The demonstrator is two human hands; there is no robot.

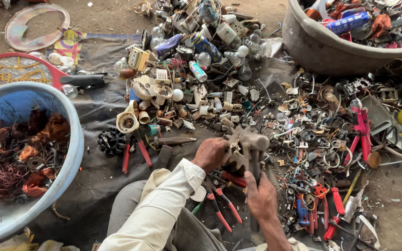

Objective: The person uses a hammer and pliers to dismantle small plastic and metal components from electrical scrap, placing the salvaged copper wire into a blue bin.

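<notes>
My left hand (210, 153) holds a small grey metal scrap part (235, 148) down on the dark ground sheet. My right hand (260, 199) grips the handle of a hammer (254, 148), whose blurred metal head sits right over that part. Both hands are near the middle of the view, just in front of my knees. Red-handled pliers (223, 204) lie between my hands and my lap.
A blue tub (73, 153) with copper wire stands at left. A grey basin (322, 49) of scrap sits at top right. Bulbs, sockets and plastic parts are heaped at top centre (196, 60). Metal bits and red-handled tools (336, 209) spread at right. A red racket (10, 69) lies at far left.
</notes>
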